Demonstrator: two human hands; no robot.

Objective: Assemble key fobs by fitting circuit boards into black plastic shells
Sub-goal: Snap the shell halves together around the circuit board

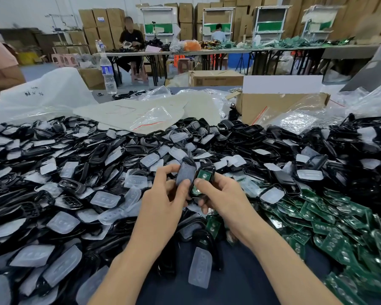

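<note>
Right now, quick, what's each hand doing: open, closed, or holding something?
Left hand: closed, holding a pad-covered shell.
Right hand: closed, holding a black shell with a green circuit board in it.

Two bare hands meet in the middle, each pinching a part.

The left hand [163, 195] grips a grey-faced shell [186, 172], thumb pressed on its near face and forefinger reaching up along its left side. The right hand [222, 194] pinches a green-filled shell [202, 180], thumb on top and fingers curled beneath. The two thumbs lie just beside each other. The left forearm [128, 256] and right forearm [279, 256], both bare, rise from the lower edge and converge.
</note>
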